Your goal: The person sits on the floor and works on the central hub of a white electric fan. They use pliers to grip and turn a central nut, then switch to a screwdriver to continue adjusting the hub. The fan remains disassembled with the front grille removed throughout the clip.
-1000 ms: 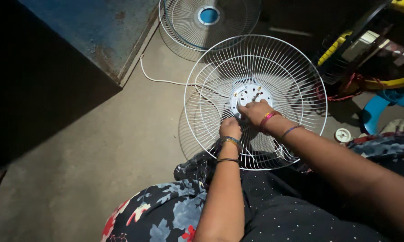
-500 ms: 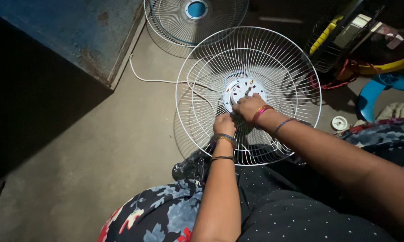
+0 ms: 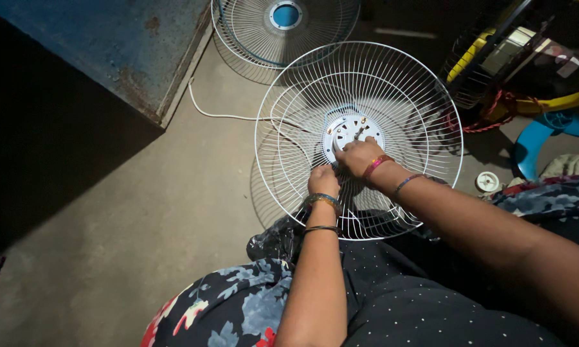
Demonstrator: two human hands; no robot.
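Floor: a bare grey concrete floor is carrying everything in view; light is falling on its middle while the left side is sinking into deep shadow.
Room: dim, cluttered at the upper right.
Fan guard: a white wire fan guard is lying on the floor straight ahead of the person, its white motor hub sitting at the centre.
Left hand: the left hand is gripping the guard's wires just below the hub, fingers closed around them.
Right hand: the right hand is resting on the hub's lower edge; whether its fingers are pinching anything cannot be told.
Cable: a white cable is running across the floor to the guard's left side.
Surroundings: a rusted blue metal cabinet is standing at the upper left; a second guard with a blue centre is lying just beyond the first; a yellow frame and a blue curved part are crowding the right.
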